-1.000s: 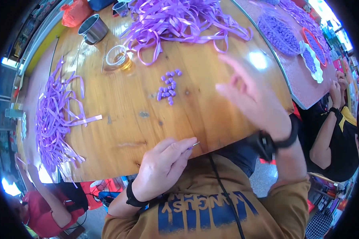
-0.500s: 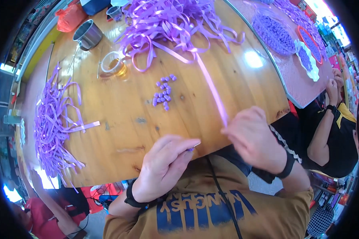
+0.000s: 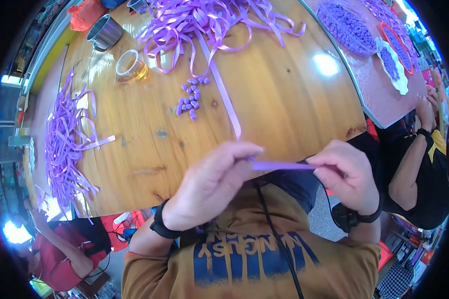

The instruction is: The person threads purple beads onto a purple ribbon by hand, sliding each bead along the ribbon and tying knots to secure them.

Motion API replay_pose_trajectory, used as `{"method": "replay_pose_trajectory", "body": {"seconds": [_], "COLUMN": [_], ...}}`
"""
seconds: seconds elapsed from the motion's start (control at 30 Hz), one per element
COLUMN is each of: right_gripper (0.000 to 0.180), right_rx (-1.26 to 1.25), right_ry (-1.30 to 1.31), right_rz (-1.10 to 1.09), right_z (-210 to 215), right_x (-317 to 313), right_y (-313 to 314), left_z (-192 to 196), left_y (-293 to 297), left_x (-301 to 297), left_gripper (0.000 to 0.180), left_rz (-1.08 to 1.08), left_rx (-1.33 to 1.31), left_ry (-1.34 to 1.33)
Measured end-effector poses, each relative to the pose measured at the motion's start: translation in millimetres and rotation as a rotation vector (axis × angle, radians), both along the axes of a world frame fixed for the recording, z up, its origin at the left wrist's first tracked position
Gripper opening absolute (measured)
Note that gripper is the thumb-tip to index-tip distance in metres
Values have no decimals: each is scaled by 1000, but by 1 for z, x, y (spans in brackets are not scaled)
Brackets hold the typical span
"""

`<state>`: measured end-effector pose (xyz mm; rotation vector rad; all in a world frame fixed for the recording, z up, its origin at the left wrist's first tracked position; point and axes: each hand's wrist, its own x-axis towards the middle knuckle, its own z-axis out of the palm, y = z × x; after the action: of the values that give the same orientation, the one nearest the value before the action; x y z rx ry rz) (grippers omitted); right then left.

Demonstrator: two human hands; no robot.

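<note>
Low in the frame, left hand (image 3: 212, 182) and right hand (image 3: 346, 174) both pinched on a purple ribbon (image 3: 279, 166), stretched taut between them, trailing up across the table (image 3: 284, 109). Probably mid-fold; next, likely a neat crease.

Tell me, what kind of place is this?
Probably a small craft workshop with shared tables. Heaps of purple ribbon cover the wooden table, small folded purple pieces lie in a cluster, and trays on the next table are full of them.
</note>
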<state>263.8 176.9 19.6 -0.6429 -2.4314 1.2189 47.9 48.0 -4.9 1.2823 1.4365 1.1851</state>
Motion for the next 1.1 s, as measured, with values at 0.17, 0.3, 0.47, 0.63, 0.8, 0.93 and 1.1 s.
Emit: {"method": "replay_pose_trajectory", "body": {"seconds": [0.17, 0.3, 0.47, 0.63, 0.8, 0.93, 1.1], "right_gripper": [10, 6, 10, 15, 20, 15, 8], "right_rx": [-124, -251, -635, -922, -778, -697, -663], "right_ry": [-120, 98, 858, 1084, 527, 360, 140], "right_rz": [-221, -364, -549, -92, -406, -216, -91], "right_z": [-2, -16, -19, -9, -6, -5, -3], "right_x": [33, 59, 23, 19, -27, -52, -61], "right_y": [15, 10, -4, 6, -10, -23, -30], "left_z": [-1, -9, -14, -15, -3, 6, 14], "left_y": [-1, 2, 12, 18, 1, -6, -10], "left_x": [-10, -7, 12, 15, -8, -16, -17], "left_gripper": [21, 21, 24, 23, 23, 21, 22], "left_rz": [196, 158, -86, -101, 94, -10, -4], "left_rx": [-35, -24, 48, 111, 115, 214, 195], "left_ry": [-126, -102, -37, 4, 99, 172, 170]}}
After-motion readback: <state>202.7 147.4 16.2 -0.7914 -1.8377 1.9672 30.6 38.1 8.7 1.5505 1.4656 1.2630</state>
